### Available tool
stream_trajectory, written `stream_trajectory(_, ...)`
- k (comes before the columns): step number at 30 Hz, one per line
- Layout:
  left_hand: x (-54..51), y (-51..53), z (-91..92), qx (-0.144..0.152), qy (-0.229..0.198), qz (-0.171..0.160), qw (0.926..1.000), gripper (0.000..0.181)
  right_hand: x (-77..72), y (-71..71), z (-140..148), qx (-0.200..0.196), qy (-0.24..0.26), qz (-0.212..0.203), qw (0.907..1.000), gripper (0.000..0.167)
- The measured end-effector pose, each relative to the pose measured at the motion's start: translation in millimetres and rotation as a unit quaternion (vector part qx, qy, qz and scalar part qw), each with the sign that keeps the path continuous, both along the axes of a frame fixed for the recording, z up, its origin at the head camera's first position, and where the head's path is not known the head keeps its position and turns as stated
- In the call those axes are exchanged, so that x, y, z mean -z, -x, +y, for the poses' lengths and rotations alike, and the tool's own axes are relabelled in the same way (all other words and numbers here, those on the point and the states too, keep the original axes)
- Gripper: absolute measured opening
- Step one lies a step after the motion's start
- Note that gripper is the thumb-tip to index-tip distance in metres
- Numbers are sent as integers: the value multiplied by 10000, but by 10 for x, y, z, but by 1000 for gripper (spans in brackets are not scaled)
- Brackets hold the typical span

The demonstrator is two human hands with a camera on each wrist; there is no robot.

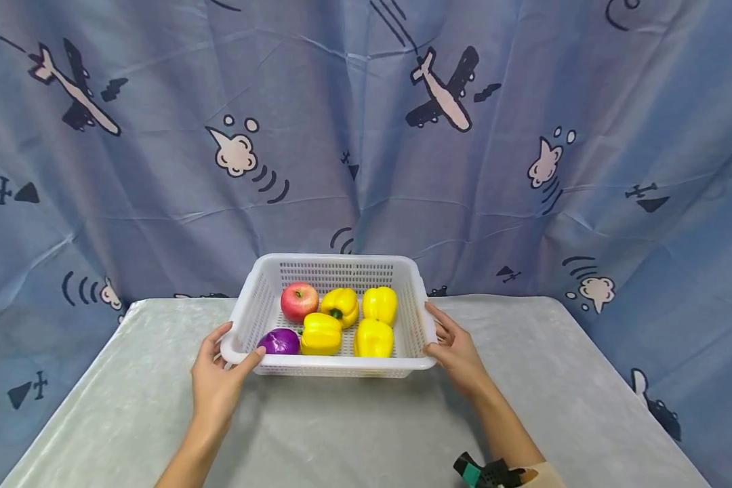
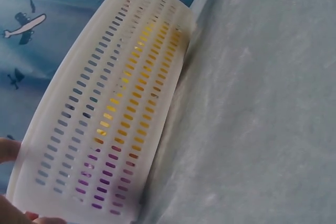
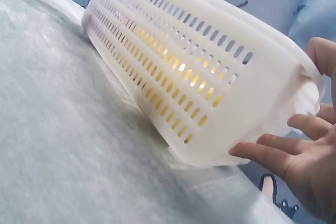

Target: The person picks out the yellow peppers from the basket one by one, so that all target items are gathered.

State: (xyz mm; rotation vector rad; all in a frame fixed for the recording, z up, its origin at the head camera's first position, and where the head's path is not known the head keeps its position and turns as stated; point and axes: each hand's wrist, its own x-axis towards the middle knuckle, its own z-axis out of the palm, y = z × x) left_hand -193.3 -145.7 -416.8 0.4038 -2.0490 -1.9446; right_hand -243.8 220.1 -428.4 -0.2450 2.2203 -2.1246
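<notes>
A white slotted plastic basket (image 1: 341, 363) is at the far middle of the table, between both hands. Inside it lie a red apple (image 1: 299, 302), a purple cabbage (image 1: 280, 341) and several yellow bell peppers (image 1: 321, 334). My left hand (image 1: 215, 381) grips the near left corner, thumb over the rim. At the right end, my right hand (image 1: 461, 354) holds the rim, with its thumb near the front corner. The right wrist view shows fingers (image 3: 273, 156) reaching beneath that end. Whether the basket's base touches the table throughout, I cannot tell.
A pale grey-white cloth covers the table (image 1: 354, 434). Close behind the basket hangs a blue curtain (image 1: 317, 135) printed with airplanes. A black and green strap device (image 1: 488, 472) is on the right wrist.
</notes>
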Motion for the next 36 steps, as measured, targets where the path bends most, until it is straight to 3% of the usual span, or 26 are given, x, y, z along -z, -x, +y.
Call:
stream_trajectory(8, 34, -14, 96, 430, 373, -210, 9982, 78, 71, 24, 227, -186, 19, -1, 9998, 90)
stream_trajectory(12, 35, -2, 70, 600, 905, -247, 9938, 78, 87, 35, 250, -188, -69, -11, 9998, 89)
stream_trajectory(16, 19, 37, -22, 897, 1468, -223, 9848, 79, 102, 47, 244, -188, -98, 2, 9998, 88)
stream_trajectory(19, -26, 92, -123, 1247, 1670, -380, 9773, 79, 112, 49, 236, -208, -93, -12, 9997, 87)
stream_trajectory(25, -154, 310, -275, 1899, 1957, -805, 9587, 85, 133, 44, 218, -142, -69, 24, 9999, 85)
stream_trajectory(30, -225, 483, -319, 2025, 1729, -765, 9609, 82, 159, 65, 201, -99, -92, 7, 9999, 84)
stream_trajectory(36, -263, 577, -303, 1967, 1394, -869, 9666, 75, 178, 71, 194, -60, -137, -11, 9999, 83)
